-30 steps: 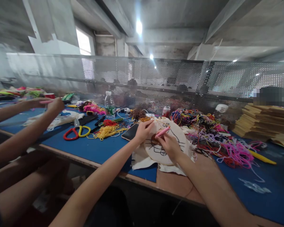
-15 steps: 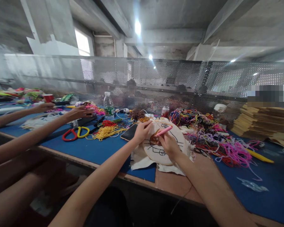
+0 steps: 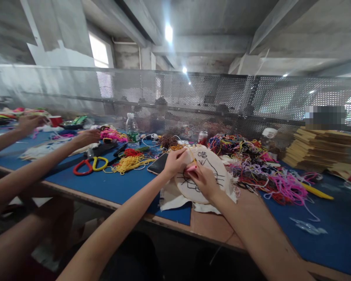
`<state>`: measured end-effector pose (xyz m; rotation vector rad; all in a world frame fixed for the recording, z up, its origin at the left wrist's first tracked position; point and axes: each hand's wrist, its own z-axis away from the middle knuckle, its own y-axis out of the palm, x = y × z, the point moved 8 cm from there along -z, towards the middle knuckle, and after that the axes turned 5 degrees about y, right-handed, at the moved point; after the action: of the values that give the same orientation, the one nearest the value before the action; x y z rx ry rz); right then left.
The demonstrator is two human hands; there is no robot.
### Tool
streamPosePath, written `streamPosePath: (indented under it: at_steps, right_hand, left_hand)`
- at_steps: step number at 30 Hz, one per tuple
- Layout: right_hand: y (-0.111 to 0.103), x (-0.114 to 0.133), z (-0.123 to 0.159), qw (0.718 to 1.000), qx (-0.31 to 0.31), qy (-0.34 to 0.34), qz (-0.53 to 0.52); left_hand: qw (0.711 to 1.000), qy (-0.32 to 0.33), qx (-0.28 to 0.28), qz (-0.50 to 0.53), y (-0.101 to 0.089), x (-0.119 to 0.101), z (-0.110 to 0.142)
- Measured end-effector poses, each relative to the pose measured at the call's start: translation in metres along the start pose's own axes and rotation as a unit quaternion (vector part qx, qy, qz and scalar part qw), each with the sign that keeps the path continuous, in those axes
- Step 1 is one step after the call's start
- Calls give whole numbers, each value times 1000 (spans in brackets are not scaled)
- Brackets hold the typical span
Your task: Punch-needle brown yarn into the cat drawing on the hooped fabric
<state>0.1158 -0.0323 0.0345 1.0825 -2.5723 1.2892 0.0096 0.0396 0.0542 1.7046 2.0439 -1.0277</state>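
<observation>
A round embroidery hoop point(image 3: 213, 168) with cream cloth and a black line drawing stands tilted on the blue table mat point(image 3: 119, 187). My left hand point(image 3: 175, 162) grips the hoop's upper left rim. My right hand point(image 3: 203, 181) presses against the cloth's front and holds a pink punch needle point(image 3: 191, 168), of which only the end shows above my fingers. Loose cream fabric point(image 3: 175, 199) hangs out below the hoop.
Tangled coloured yarn point(image 3: 260, 171) lies to the right, yellow yarn point(image 3: 128, 163), a phone point(image 3: 158, 164) and red and yellow scissors point(image 3: 87, 167) to the left. A water bottle point(image 3: 132, 130) stands behind. Another person's arms point(image 3: 32, 168) reach across at left. Stacked boards point(image 3: 321, 150) lie far right.
My right hand has tipped the pink needle down into the cloth, so less of it shows. The person at left has drawn the hands apart, one going farther left.
</observation>
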Motion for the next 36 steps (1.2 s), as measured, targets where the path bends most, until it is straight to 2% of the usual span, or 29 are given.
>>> streamPosePath:
  at_steps: [3,7,10,31,36]
  right_hand:
    - [-3,-4,-1,999,-8,37,-23]
    - [-3,-14,0,991,18,100,-82]
    - [-5,-15,2,988,10,114,-102]
    - [-10,-12,3,986,-12,101,-130]
    - [-9,-9,3,992,-21,57,-109]
  left_hand:
    - [1000,4,3,-4,-1,-3,0]
    - [1000,16,-6,-13,-4,-8,0]
    - [1000,23,-7,-14,-4,-10,1]
    - [1000,19,-18,14,-5,-13,3]
    - [1000,12,-20,16,-5,-12,3]
